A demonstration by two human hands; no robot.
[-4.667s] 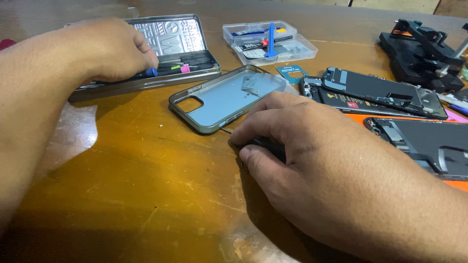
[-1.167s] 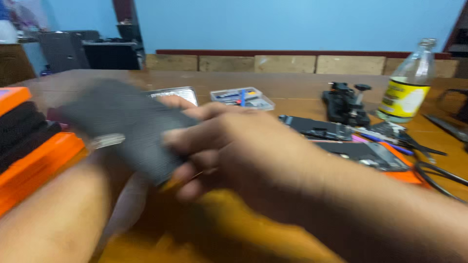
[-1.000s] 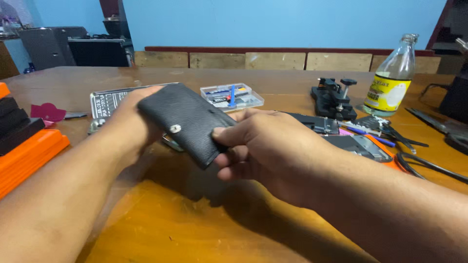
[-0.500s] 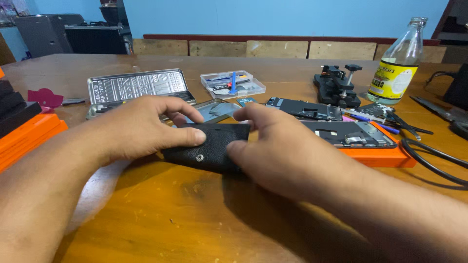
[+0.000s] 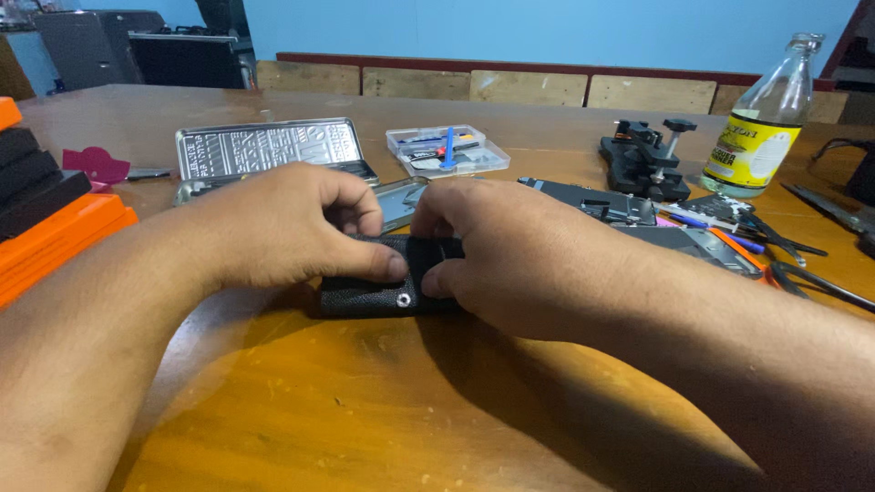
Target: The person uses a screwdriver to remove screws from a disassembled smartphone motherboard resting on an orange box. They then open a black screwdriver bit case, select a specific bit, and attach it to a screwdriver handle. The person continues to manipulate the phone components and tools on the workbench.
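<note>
Head: 2 hands (image 5: pixel 401 241) on blk pouch (image 5: pixel 369 293)

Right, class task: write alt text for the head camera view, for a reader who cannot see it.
Both hands, left hand and right hand, press a black snap pouch on a wooden table. Behind lie a metal tin, a clear parts box and a glass bottle.

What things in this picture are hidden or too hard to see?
All in the head view:
- Black pouch: the left hand and right hand cover most of it, and its contents do not show.
- Phone case: mostly behind both hands.
- Clear parts box: the bits inside are too small to tell.
- Orange case: cut off by the left edge.
- Black tools: cut off by the right edge.
</note>
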